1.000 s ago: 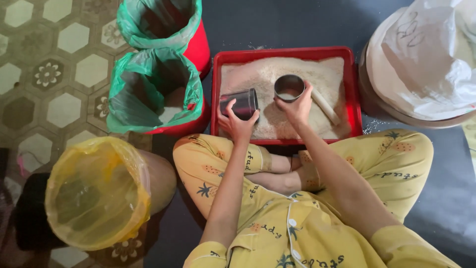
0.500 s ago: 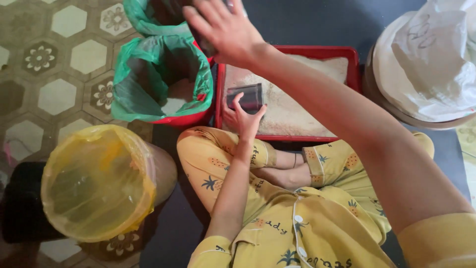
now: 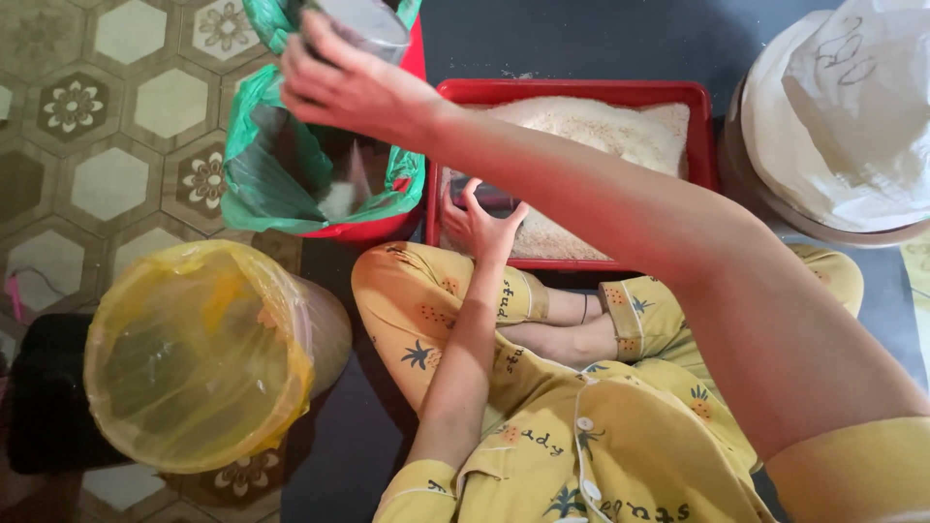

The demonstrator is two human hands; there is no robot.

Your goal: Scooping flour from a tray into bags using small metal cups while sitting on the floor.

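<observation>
My right hand point(image 3: 354, 87) grips a metal cup point(image 3: 363, 21) at upper left, tipped over the green-lined bin point(image 3: 281, 174), grain falling inside. My left hand point(image 3: 481, 225) holds a dark container point(image 3: 489, 199) on the red tray point(image 3: 572, 92); much grain remains there.

The tin cup point(image 3: 363, 24) is cut by the top edge, its contents hidden.

A round metal cup point(image 3: 363, 21), tipped, is held over a green-lined red bin point(image 3: 281, 184), while a small dark container point(image 3: 484, 199) rests on pale grain in a red tray point(image 3: 581, 92).
</observation>
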